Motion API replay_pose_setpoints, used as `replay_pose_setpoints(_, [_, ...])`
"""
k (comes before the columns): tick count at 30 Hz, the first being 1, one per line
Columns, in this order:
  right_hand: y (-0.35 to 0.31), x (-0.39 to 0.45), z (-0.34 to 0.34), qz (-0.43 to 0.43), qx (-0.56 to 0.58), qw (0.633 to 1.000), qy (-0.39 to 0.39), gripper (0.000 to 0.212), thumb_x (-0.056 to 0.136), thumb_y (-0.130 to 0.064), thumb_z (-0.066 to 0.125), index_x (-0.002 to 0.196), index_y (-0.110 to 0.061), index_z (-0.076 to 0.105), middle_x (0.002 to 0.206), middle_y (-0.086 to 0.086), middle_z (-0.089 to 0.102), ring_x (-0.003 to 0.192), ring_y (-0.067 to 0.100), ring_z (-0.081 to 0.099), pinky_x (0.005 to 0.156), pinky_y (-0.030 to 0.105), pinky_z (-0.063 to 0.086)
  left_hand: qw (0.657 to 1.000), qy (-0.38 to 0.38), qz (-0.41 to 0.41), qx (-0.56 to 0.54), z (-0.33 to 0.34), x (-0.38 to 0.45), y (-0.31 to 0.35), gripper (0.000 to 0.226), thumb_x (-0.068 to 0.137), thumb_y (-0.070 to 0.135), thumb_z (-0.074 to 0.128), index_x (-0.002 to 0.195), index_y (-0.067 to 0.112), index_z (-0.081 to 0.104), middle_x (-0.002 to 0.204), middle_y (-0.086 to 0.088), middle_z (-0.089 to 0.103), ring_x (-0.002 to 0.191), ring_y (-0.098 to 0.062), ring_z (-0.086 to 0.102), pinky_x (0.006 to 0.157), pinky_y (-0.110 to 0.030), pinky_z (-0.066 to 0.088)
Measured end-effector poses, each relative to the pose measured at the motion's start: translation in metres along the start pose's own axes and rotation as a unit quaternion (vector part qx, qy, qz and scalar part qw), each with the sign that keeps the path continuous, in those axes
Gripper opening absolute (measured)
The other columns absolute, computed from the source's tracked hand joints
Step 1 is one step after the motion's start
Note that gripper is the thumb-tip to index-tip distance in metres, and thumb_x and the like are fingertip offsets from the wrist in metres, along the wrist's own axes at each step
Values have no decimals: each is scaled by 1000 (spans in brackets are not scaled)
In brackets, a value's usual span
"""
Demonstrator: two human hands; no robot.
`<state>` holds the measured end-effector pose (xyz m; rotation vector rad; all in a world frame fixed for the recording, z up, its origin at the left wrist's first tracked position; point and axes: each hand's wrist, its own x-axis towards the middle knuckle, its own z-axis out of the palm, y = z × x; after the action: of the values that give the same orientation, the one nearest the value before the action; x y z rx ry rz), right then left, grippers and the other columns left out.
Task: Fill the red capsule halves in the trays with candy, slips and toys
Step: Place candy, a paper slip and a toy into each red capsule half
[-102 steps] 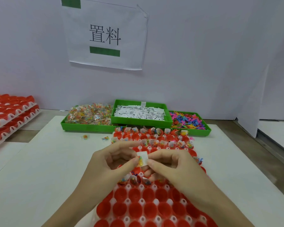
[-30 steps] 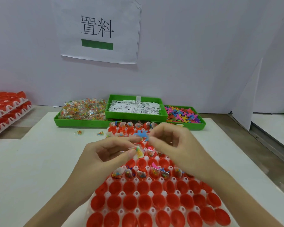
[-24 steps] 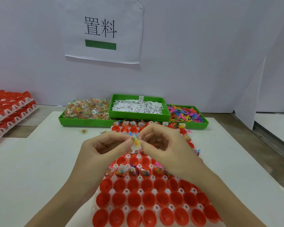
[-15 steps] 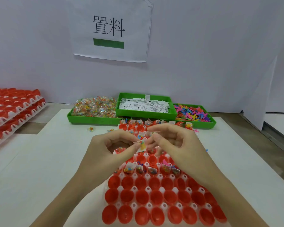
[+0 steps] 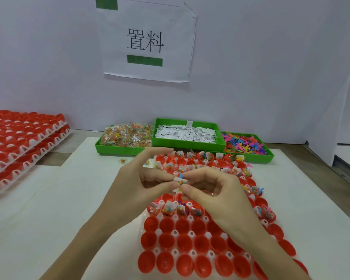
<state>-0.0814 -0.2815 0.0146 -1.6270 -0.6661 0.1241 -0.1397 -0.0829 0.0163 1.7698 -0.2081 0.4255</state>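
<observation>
Pale grey-white wall (image 5: 271,67) across the top half, paper sign (image 5: 148,40) taped upper centre (black characters, green bars). White desk (image 5: 49,199) below; brown floor (image 5: 343,178) at right edge. Even, soft light.

Capsules (image 5: 182,242): red plastic, smooth, glossy. Tray (image 5: 175,232) under them: white plastic, slightly translucent. Bins (image 5: 187,143): green plastic, smooth, semi-matt. Candy (image 5: 127,134): clear shiny wrap. Slips (image 5: 185,134): white paper, matt, printed. Toys (image 5: 243,143): coloured plastic. Surface (image 5: 59,199): white, matt, smooth. Sign (image 5: 148,40): matt paper.
</observation>
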Motion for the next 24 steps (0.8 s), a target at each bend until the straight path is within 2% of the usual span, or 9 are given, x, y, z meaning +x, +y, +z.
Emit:
replay_pose_setpoints(3, [-1, -1, 5, -2, -1, 1000, 3, 15, 86, -10, 81, 95, -21, 76, 88, 5, 78, 81, 21, 77, 78, 33, 63, 999, -19, -26, -1, -9, 1, 6, 19, 80, 11, 83, 95, 17, 73, 87, -4, 81, 82, -21, 79, 72, -20, 60])
replay_pose_setpoints(7, [-4, -3, 15, 13, -9, 1000, -14, 11, 85, -10, 82, 91, -16, 75, 86, 4, 77, 78, 18, 75, 73, 28, 61, 993, -66, -90, -26, -25, 2, 12, 10, 74, 12, 86, 81, 16, 79, 87, -11, 80, 82, -25, 79, 73, -22, 60])
replay_pose_setpoints(10, [-8, -3, 19, 27, -50, 998, -42, 10, 83, -17, 84, 89, -19, 77, 86, -2, 77, 82, 11, 74, 73, 23, 58, 986, -105, -127, 14, -38, 2, 11, 12, 71, 12, 90, 80, 12, 82, 90, -10, 80, 88, -23, 78, 77, -21, 58])
replay_pose_setpoints(14, [-9, -8, 25, 65, -98, 988, -96, 11, 80, -21, 87, 88, -21, 78, 85, -3, 77, 81, 12, 74, 80, 30, 61, 958, -203, -195, 60, -49, 0, 11, 17, 75, 21, 92, 86, 12, 82, 87, -13, 79, 80, -19, 75, 75, -22, 57])
replay_pose_setpoints(16, [-6, -13, 30, 80, -120, 983, -116, 12, 79, -23, 87, 87, -21, 78, 83, -4, 78, 79, 11, 74, 76, 26, 60, 939, -248, -222, 88, -53, -2, 13, 18, 76, 25, 92, 87, 15, 82, 85, -11, 79, 76, -16, 72, 73, -22, 57])
replay_pose_setpoints(19, [-2, -19, 39, 89, -148, 976, -133, 16, 77, -27, 89, 86, -21, 77, 80, -5, 76, 72, 6, 71, 64, 14, 51, 916, -292, -243, 125, -55, -5, 14, 15, 77, 25, 91, 85, 18, 80, 84, -8, 79, 73, -14, 71, 71, -22, 55])
replay_pose_setpoints(24, [0, -25, 52, 63, -195, 970, -129, 22, 75, -20, 89, 90, -25, 74, 77, -10, 74, 63, 0, 66, 58, 9, 46, 903, -311, -240, 172, -53, -7, 13, 14, 81, 20, 88, 87, 15, 76, 83, -6, 79, 74, -15, 73, 72, -24, 56])
